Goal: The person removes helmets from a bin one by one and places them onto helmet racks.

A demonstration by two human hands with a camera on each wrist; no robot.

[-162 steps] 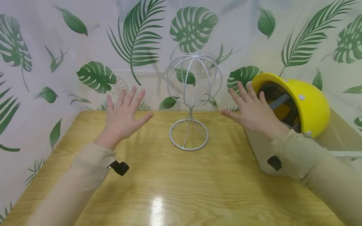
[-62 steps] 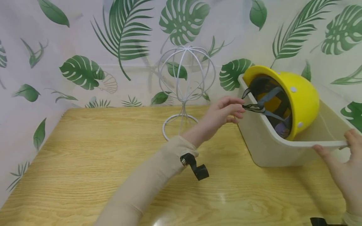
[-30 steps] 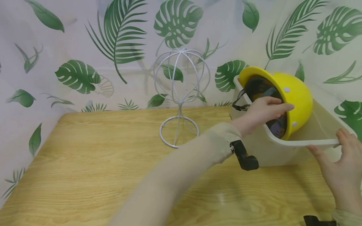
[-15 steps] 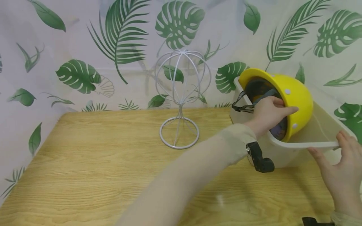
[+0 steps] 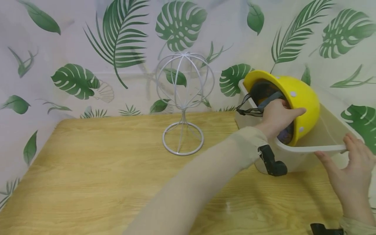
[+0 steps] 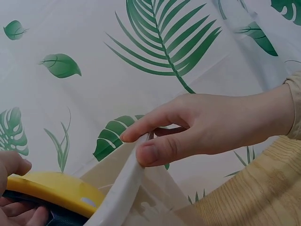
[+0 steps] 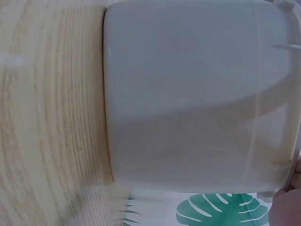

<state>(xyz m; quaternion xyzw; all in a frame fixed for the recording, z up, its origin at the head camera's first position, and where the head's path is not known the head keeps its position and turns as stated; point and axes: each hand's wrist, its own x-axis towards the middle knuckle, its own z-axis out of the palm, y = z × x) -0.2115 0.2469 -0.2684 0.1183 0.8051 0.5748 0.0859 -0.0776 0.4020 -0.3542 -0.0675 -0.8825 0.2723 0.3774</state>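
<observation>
One yellow helmet (image 5: 306, 98) in left hand (image 5: 276, 118), right hand (image 5: 351, 173) gripping bin (image 5: 311, 149)

Pale wall (image 5: 74, 42), green leaf print (image 5: 74, 81); wood-grain table (image 5: 102, 169), faint glare (image 5: 228, 207).

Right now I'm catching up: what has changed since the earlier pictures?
The left hand moved right, let go of the black strap and grips the yellow helmet; the right hand moved right and holds the white box. Helmet, box and wire stand stayed put.

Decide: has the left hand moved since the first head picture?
Yes, rightward: once left of the wire stand, the left hand is now right of it, holding the helmet.
</observation>
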